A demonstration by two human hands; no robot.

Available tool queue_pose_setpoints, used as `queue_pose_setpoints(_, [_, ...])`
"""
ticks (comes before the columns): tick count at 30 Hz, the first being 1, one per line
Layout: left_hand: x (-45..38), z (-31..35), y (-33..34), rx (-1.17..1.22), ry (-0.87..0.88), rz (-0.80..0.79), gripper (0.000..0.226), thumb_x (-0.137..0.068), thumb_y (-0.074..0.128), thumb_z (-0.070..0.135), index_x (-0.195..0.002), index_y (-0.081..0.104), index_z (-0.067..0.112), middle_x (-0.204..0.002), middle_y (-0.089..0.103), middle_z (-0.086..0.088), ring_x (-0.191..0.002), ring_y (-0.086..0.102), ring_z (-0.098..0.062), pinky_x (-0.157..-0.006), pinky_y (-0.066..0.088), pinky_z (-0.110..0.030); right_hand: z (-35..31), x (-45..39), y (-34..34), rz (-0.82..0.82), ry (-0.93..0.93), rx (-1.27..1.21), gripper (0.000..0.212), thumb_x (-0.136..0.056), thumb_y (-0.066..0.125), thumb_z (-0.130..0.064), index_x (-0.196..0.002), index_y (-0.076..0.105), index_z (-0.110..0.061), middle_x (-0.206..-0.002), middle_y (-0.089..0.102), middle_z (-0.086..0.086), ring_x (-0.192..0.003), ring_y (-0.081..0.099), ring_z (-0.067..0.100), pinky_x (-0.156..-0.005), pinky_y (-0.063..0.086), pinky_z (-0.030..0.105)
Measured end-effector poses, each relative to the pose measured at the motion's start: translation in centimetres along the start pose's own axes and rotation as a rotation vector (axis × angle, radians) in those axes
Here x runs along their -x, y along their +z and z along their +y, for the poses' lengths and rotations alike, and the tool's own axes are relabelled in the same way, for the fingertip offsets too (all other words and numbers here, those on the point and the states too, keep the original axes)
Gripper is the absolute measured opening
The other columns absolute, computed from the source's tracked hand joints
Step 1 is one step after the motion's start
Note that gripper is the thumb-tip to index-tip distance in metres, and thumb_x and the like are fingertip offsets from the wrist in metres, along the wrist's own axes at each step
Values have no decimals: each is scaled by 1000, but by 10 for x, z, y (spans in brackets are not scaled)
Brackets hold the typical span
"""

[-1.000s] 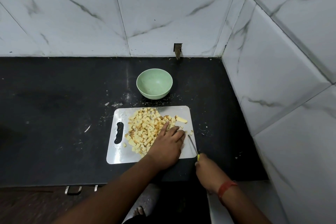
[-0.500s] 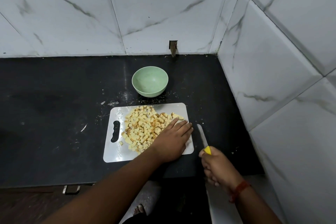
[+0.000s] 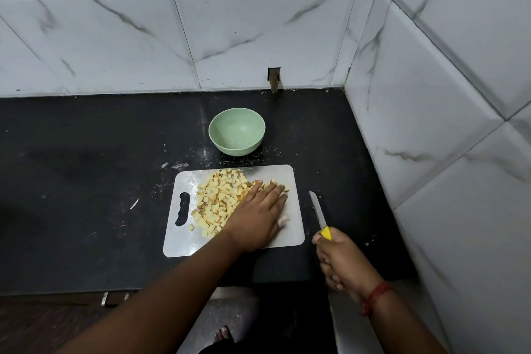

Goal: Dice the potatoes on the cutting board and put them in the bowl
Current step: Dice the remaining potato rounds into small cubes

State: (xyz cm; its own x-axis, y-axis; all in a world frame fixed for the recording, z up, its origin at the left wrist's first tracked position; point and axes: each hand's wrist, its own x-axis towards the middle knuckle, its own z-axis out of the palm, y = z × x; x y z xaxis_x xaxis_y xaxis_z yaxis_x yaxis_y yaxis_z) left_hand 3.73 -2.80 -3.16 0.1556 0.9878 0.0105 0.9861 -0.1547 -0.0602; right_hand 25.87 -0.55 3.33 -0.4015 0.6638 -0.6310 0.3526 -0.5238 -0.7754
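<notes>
A heap of diced potato [image 3: 219, 198] lies on the white cutting board [image 3: 293, 236], which sits on the black counter. My left hand [image 3: 258, 215] lies flat on the right side of the heap, fingers straight and pointing up to the board's far right corner. My right hand [image 3: 342, 260] grips the yellow handle of a small knife [image 3: 318, 211] just right of the board, blade pointing away from me and resting over the counter. The green bowl [image 3: 236, 131] stands behind the board with nothing in it.
The black counter [image 3: 86, 181] ends at tiled walls at the back and right. Potato scraps speckle it around the board and bowl. The counter's front edge runs just below the board, with a drawer handle [image 3: 115, 297] under it.
My left hand slid up and right across the potato pieces toward the board's far right corner. My right hand carried the knife off the board to the counter on the right.
</notes>
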Motion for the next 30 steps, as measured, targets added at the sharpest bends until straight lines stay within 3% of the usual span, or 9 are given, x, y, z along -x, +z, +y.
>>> queue_pose_setpoints(3, [-18, 1, -8, -6, -64, -86, 70, -107, 15, 55, -159, 29, 10, -163, 31, -9, -153, 21, -27, -127, 0, -47, -3, -3, 3, -19, -11, 29, 14, -101, 40, -18, -99, 49, -7, -56, 38, -1, -36, 24, 12, -40, 21, 15])
queue_pose_setpoints(8, [-39, 0, -6, -37, -78, -145, 76, -104, 11, 59, -157, 31, 8, -157, 37, -9, -146, 29, -27, -127, 5, -48, -2, -4, 4, -32, -22, 47, 15, -102, 41, -19, -98, 48, -6, -56, 37, -1, -36, 24, 12, -39, 21, 16])
queue_pose_setpoints(13, [-40, 10, -12, -4, -106, -169, 74, -107, 17, 57, -158, 27, 5, -165, 25, -11, -151, 21, -28, -127, 3, -46, 3, 2, 0, -25, -15, 60, 14, -101, 40, -18, -96, 49, -9, -58, 37, -1, -37, 24, 11, -40, 20, 16])
queue_pose_setpoints(20, [-25, 15, -7, -33, -46, -77, 69, -107, 21, 54, -153, 40, 7, -152, 42, -8, -143, 33, -27, -128, 2, -44, 8, 1, -5, -9, -2, 38, 12, -101, 42, -19, -92, 48, -13, -56, 37, -2, -38, 25, 12, -41, 20, 17])
queue_pose_setpoints(24, [-15, 13, -2, -23, -39, -69, 67, -108, 21, 52, -154, 40, 8, -158, 39, -10, -148, 28, -28, -127, 1, -44, 8, 1, -2, -15, 2, 45, 13, -101, 43, -20, -92, 49, -13, -56, 38, -2, -39, 25, 12, -41, 20, 19])
queue_pose_setpoints(30, [-2, 11, 7, 9, 102, 27, 59, -107, 29, 46, -144, 54, 8, -152, 48, -10, -140, 42, -26, -127, 10, -46, 6, 0, 5, -24, 4, 62, 14, -101, 44, -22, -90, 48, -14, -56, 38, -2, -39, 25, 11, -42, 20, 19])
